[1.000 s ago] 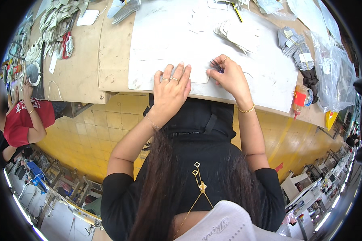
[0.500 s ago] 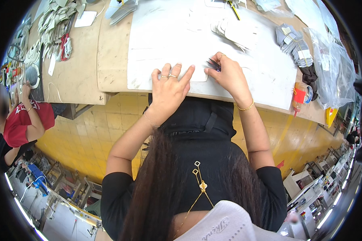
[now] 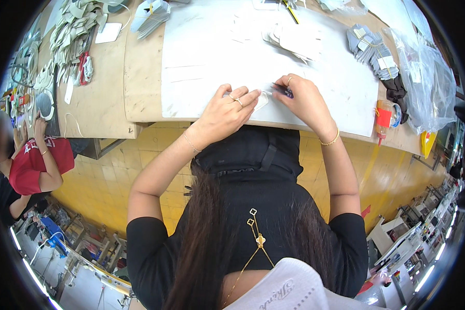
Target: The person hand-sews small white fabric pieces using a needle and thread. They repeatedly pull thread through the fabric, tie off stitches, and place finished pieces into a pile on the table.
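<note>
My left hand (image 3: pixel 231 111), palm down with its fingers drawn together, is closed over a flat white piece (image 3: pixel 263 102) near the front edge of the table. Only the piece's right corner shows past the fingertips; the thumb is mostly hidden. Just to the right, my right hand (image 3: pixel 306 101) is closed around small dark thread snips (image 3: pixel 282 89), whose blades point up and left, blurred. The snips are close to the white piece and seem apart from it. Both hands are above a large white sheet (image 3: pixel 191 98) spread on the table.
Beyond my hands lies a loose stack of white pieces (image 3: pixel 297 41). Grey bundles (image 3: pixel 374 51), a clear plastic bag (image 3: pixel 426 88) and an orange-red bottle (image 3: pixel 383 120) are to the right. On the left are heaped pale pieces (image 3: pixel 72 36), red-handled scissors (image 3: pixel 83 67) and a person in red (image 3: pixel 41 165).
My left hand has shifted right and its spread fingers have come together over the white piece, which has turned. My right hand, still holding the snips, has moved slightly right.
</note>
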### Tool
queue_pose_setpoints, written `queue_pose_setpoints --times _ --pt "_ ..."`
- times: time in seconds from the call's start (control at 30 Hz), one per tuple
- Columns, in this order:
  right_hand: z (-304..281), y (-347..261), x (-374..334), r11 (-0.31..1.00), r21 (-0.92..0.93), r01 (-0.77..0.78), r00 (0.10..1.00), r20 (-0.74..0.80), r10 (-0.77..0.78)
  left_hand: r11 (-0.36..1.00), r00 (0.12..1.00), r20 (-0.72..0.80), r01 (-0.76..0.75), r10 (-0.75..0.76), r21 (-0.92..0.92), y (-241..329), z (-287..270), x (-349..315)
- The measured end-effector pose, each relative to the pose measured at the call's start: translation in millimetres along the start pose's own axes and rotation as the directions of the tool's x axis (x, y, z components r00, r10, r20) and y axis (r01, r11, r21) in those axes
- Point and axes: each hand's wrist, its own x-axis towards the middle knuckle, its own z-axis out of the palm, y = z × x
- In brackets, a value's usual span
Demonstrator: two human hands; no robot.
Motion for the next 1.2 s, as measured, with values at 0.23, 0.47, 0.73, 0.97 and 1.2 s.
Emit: queue_pose_setpoints --times 0.23,0.47,0.73,0.97,1.2 --pt "21 -11 -30 0.994 -0.091 -0.056 0.992 -0.120 0.045 0.997 0.997 0.034 -0.063 0.062 0.037 -3 -3 4" --pt "46 -24 -49 0.977 -0.209 0.050 0.959 -0.262 -0.105 0.998 0.995 0.085 -0.059 0.057 0.027 -1 -9 9" --pt "56 -27 -52 0.971 -0.240 0.015 0.958 -0.274 -0.083 0.999 0.991 0.123 -0.046 0.048 -0.019 -4 -7 9" --pt "51 -28 -53 0.935 -0.351 0.046 0.970 -0.208 -0.126 0.996 0.995 0.058 -0.086 0.083 0.036 -24 -9 22" --pt "27 -4 16 0.945 -0.213 0.249 0.949 -0.142 -0.282 0.996 0.993 -0.075 0.091 -0.089 0.023 -33 -16 7"
